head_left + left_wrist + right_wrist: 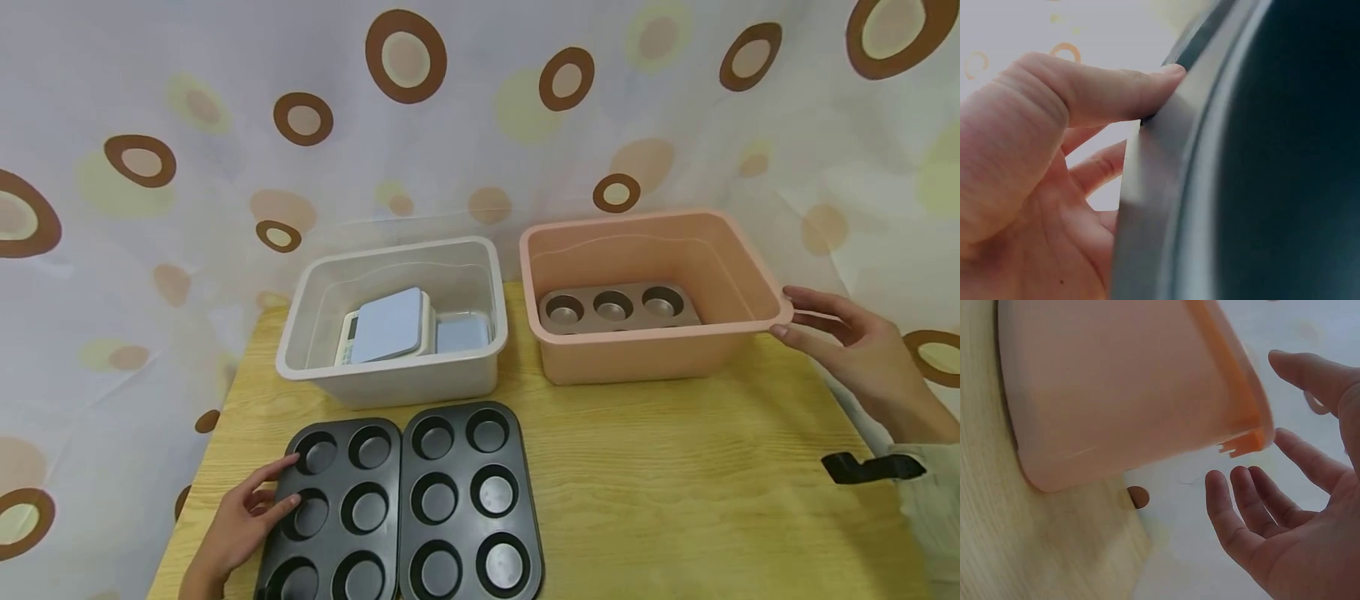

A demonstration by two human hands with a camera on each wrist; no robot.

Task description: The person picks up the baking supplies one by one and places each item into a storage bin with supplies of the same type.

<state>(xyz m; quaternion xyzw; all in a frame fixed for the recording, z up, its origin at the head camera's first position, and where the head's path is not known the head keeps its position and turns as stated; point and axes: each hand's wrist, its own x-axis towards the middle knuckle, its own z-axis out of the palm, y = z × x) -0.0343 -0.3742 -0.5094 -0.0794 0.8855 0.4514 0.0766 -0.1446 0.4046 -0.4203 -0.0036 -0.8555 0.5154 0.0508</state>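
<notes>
Two dark muffin pans lie side by side at the front of the table: the left muffin pan (341,500) and the right muffin pan (468,500). My left hand (243,517) grips the left pan's outer edge. In the left wrist view the thumb (1129,94) lies on its rim, with other fingers beyond the edge. My right hand (870,350) is at the right end of a pink plastic bin (630,358), fingers spread and loosely bent. A fingertip seems to touch the rim in the right wrist view. A brownish muffin pan (626,308) lies inside that bin.
Left of the pink bin stands a white bin (405,387) holding a kitchen scale (390,325) with a pale blue top and another pale blue item (461,332). Both bins stand at the back of the wooden table (675,483), against a patterned curtain (465,150).
</notes>
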